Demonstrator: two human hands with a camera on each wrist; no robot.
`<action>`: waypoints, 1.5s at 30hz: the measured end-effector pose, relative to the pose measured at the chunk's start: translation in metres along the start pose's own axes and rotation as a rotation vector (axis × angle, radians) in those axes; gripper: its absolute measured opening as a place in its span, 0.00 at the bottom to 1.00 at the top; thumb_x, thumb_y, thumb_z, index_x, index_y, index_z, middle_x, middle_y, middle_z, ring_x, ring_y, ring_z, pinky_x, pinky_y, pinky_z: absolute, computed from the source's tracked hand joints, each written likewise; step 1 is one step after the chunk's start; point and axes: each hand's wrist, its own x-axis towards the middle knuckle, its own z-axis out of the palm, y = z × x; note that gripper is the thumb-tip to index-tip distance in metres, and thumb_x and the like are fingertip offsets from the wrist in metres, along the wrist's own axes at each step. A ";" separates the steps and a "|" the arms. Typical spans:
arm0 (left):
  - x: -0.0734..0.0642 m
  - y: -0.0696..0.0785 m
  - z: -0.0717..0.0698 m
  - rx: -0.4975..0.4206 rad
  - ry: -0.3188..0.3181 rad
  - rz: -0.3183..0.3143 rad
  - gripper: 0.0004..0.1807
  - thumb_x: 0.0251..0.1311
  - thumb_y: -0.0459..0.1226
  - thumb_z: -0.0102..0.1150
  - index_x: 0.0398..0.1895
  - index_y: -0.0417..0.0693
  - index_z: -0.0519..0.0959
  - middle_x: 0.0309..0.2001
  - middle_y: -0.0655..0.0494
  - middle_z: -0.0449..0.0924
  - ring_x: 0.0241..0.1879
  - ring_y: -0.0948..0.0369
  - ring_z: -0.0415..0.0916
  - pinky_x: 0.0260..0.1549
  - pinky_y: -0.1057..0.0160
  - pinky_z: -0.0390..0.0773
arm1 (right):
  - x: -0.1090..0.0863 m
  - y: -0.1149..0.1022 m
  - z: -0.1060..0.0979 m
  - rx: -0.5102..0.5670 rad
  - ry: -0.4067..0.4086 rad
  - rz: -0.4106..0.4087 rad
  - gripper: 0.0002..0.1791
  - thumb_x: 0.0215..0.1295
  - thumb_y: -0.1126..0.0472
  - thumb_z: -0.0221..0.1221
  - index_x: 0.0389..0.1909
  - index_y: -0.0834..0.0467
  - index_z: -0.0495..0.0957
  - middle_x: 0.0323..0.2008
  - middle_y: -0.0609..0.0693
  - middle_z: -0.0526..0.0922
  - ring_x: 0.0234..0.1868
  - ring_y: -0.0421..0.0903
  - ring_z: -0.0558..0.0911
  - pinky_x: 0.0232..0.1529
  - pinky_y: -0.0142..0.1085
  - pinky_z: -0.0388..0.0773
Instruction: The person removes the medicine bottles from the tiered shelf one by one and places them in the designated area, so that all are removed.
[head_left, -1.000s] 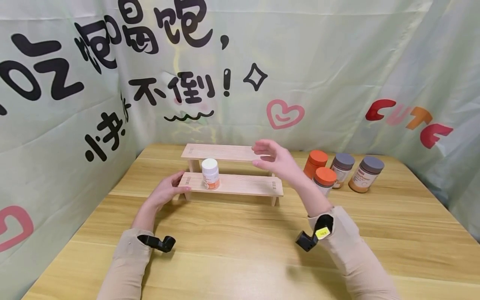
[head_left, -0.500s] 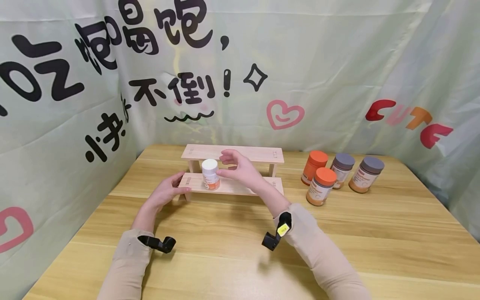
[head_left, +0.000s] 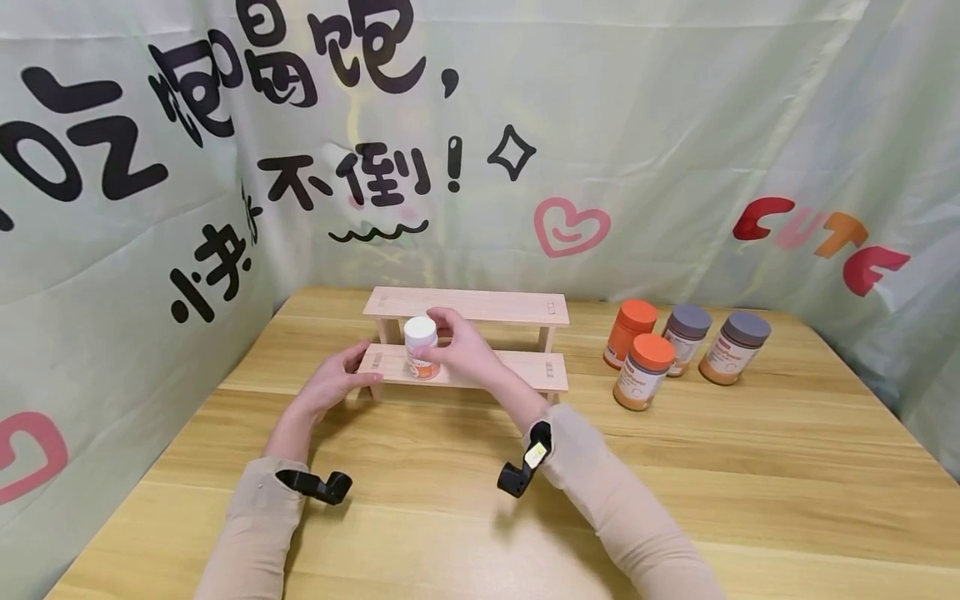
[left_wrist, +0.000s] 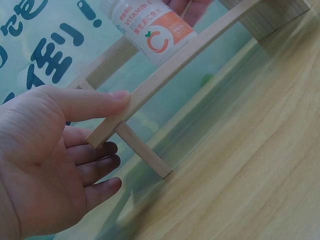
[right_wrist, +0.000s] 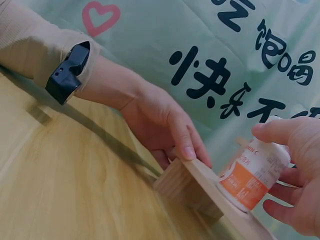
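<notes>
A two-step wooden shelf (head_left: 517,371) stands at the back of the table. On the left part of its lower board, a white vitamin C bottle (head_left: 421,332) with an orange label stands upright. My right hand (head_left: 470,354) holds this bottle from its right side, thumb in front and fingers behind, as the right wrist view shows. With my left hand (head_left: 330,386) I grip the left end of the lower board. In the left wrist view the thumb (left_wrist: 112,102) presses on the board's front edge, and the fingers curl behind its end.
Several jars stand to the right of the shelf: an orange jar (head_left: 628,335), a jar with an orange lid (head_left: 641,379), and grey-lidded ones such as the rightmost jar (head_left: 729,358). A printed cloth (head_left: 660,150) hangs behind the wooden table (head_left: 420,500).
My right hand has moved left from above the shelf's right end, come down to the bottle and closed round it. The left hand has stayed on the shelf.
</notes>
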 end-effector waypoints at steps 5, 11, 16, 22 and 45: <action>0.000 -0.001 0.001 -0.002 -0.006 0.000 0.46 0.56 0.37 0.62 0.70 0.31 0.45 0.70 0.35 0.44 0.68 0.45 0.46 0.66 0.50 0.49 | -0.001 0.003 0.004 -0.034 0.010 -0.004 0.34 0.52 0.65 0.67 0.60 0.65 0.65 0.48 0.58 0.77 0.49 0.52 0.76 0.50 0.39 0.74; -0.002 0.000 0.001 -0.019 -0.003 0.003 0.45 0.56 0.36 0.61 0.70 0.31 0.45 0.70 0.35 0.44 0.68 0.45 0.46 0.66 0.50 0.48 | -0.005 0.005 0.000 -0.080 0.044 -0.020 0.28 0.52 0.63 0.67 0.55 0.63 0.70 0.45 0.55 0.79 0.46 0.50 0.77 0.47 0.38 0.75; -0.002 0.001 0.001 -0.022 -0.006 -0.002 0.45 0.57 0.36 0.61 0.70 0.32 0.45 0.70 0.36 0.44 0.68 0.45 0.46 0.66 0.50 0.48 | -0.010 0.007 -0.006 -0.090 0.052 -0.028 0.27 0.52 0.61 0.68 0.53 0.62 0.71 0.43 0.54 0.79 0.45 0.49 0.78 0.46 0.37 0.75; -0.004 0.005 0.000 -0.010 -0.011 0.007 0.45 0.57 0.36 0.61 0.70 0.32 0.44 0.70 0.36 0.43 0.69 0.44 0.44 0.66 0.49 0.48 | -0.017 0.008 -0.018 -0.092 0.061 -0.016 0.28 0.51 0.61 0.68 0.53 0.61 0.71 0.43 0.54 0.79 0.45 0.48 0.78 0.46 0.38 0.76; -0.005 0.005 0.001 -0.012 -0.018 -0.001 0.45 0.59 0.36 0.60 0.71 0.33 0.44 0.70 0.35 0.43 0.69 0.44 0.44 0.66 0.48 0.48 | -0.061 0.011 -0.085 -0.125 0.107 -0.054 0.26 0.53 0.65 0.65 0.53 0.65 0.69 0.44 0.58 0.77 0.43 0.52 0.77 0.44 0.41 0.77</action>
